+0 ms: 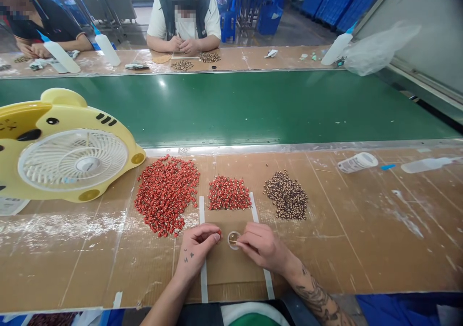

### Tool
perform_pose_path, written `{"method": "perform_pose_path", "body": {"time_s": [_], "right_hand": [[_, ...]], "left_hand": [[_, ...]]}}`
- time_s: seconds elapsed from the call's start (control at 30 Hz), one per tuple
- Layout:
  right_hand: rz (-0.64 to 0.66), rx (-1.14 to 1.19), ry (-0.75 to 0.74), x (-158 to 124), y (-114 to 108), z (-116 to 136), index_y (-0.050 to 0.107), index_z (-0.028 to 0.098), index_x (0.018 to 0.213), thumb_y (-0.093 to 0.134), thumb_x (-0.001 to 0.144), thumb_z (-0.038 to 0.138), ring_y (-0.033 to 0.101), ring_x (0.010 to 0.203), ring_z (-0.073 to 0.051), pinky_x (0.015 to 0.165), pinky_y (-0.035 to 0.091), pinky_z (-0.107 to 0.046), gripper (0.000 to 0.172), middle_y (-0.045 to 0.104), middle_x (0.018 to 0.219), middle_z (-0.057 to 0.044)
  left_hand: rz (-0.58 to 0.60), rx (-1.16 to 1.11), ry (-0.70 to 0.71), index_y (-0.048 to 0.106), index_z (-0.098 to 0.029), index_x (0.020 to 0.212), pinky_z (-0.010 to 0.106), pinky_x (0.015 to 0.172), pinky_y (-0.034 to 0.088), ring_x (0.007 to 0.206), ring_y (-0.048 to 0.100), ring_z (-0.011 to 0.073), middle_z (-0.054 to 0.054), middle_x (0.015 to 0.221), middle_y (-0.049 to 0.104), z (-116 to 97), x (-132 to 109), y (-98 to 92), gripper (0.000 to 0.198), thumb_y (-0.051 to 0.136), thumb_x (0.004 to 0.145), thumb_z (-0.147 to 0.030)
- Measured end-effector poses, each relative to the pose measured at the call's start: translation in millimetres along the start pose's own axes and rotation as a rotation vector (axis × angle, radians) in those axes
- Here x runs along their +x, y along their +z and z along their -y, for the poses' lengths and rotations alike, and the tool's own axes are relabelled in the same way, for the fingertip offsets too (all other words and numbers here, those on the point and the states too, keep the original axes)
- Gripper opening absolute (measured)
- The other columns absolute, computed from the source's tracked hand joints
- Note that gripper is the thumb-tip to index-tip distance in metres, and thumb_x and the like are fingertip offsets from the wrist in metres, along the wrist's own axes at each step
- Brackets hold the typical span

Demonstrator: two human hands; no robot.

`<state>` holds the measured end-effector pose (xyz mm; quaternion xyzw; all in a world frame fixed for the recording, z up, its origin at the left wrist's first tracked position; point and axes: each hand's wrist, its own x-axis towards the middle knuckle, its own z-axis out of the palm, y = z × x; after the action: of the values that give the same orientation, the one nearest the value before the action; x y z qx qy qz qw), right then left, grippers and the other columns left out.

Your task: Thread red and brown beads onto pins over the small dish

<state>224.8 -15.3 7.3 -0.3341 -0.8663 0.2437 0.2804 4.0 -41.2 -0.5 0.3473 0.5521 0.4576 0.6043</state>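
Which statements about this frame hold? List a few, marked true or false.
A small round cup sits between the left hand and the right hand. True.
The dark pile lies left of the smaller red pile. False: the dark pile lies to its right.
A yellow fan stands beside the larger red pile. True.
The right forearm has no tattoo. False: the right forearm is tattooed.
A green belt separates the person from a co-worker. True.

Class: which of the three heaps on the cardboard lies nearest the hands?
The smaller red heap, in the middle; the larger red heap and dark brown heap lie to the sides.
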Motion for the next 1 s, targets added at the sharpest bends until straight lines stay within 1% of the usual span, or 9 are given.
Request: {"method": "perform_pose_path", "body": {"time_s": [0.07, 0.13, 0.23, 0.37, 0.53, 0.77, 1.0], "right_hand": [[0.005, 0.043, 0.020, 0.4, -5.4, 1.9, 0.065, 0.017, 0.078, 0.051, 0.097, 0.020, 0.050, 0.063, -0.016, 0.058, 0.038, -0.029, 0.024, 0.060, 0.066, -0.004], [-0.053, 0.107, 0.087, 1.6, -12.9, 5.5, 0.067, 0.018, 0.079, 0.054, 0.096, 0.023, 0.052, 0.061, -0.016, 0.058, 0.039, -0.028, 0.022, 0.060, 0.065, -0.003], [-0.149, 0.209, 0.186, 5.7, -22.8, 13.4, 0.069, 0.019, 0.079, 0.057, 0.095, 0.028, 0.053, 0.058, -0.015, 0.055, 0.040, -0.027, 0.022, 0.059, 0.062, -0.002], [-0.211, 0.311, 0.238, 12.2, -25.0, 22.0, 0.069, 0.019, 0.076, 0.059, 0.094, 0.030, 0.054, 0.057, -0.015, 0.055, 0.041, -0.027, 0.023, 0.061, 0.061, -0.002], [-0.207, 0.353, 0.248, 16.0, -18.3, 23.3, 0.070, 0.018, 0.077, 0.060, 0.093, 0.027, 0.055, 0.058, -0.015, 0.056, 0.041, -0.027, 0.020, 0.062, 0.063, -0.003], [-0.180, 0.319, 0.254, 17.7, -16.5, 23.0, 0.069, 0.018, 0.076, 0.059, 0.093, 0.029, 0.054, 0.057, -0.014, 0.055, 0.039, -0.026, 0.023, 0.061, 0.062, -0.002], [-0.203, 0.226, 0.328, 16.6, -12.6, 23.3, 0.057, 0.018, 0.062, 0.058, 0.094, 0.031, 0.047, 0.052, -0.012, 0.052, 0.033, -0.025, 0.034, 0.053, 0.057, 0.001]], "left_hand": [[0.009, 0.070, 0.023, 0.081, -0.019, 0.078, 0.025, 0.066, 0.054, 0.072, 0.069, 0.0186, 0.006, 0.081, 0.077, -2.7, -1.4, 0.2, 0.009, 0.078, 0.070, -0.023], [0.011, 0.105, 0.012, 0.081, -0.019, 0.078, 0.024, 0.064, 0.053, 0.071, 0.068, 0.0185, 0.006, 0.078, 0.077, -5.8, -3.0, 1.1, 0.009, 0.078, 0.070, -0.022], [0.014, 0.092, -0.033, 0.080, -0.018, 0.077, 0.024, 0.059, 0.051, 0.063, 0.066, 0.0177, 0.005, 0.070, 0.075, -10.7, -5.3, 3.9, 0.011, 0.079, 0.068, -0.024], [0.029, 0.041, -0.064, 0.080, -0.017, 0.076, 0.026, 0.059, 0.053, 0.060, 0.067, 0.0187, 0.005, 0.067, 0.075, -16.3, -7.1, 8.0, 0.014, 0.081, 0.065, -0.027], [0.056, 0.017, -0.061, 0.079, -0.017, 0.074, 0.025, 0.057, 0.053, 0.058, 0.067, 0.0180, 0.005, 0.063, 0.074, -19.6, -8.3, 8.4, 0.013, 0.081, 0.065, -0.027], [0.095, 0.023, -0.057, 0.079, -0.016, 0.075, 0.023, 0.055, 0.050, 0.057, 0.065, 0.0161, 0.005, 0.063, 0.074, -20.4, -9.7, 8.2, 0.011, 0.080, 0.068, -0.025], [0.079, 0.065, -0.038, 0.079, -0.016, 0.077, 0.022, 0.057, 0.048, 0.059, 0.063, 0.0154, 0.005, 0.067, 0.074, -14.7, -9.0, 7.0, 0.011, 0.078, 0.070, -0.025]]}}
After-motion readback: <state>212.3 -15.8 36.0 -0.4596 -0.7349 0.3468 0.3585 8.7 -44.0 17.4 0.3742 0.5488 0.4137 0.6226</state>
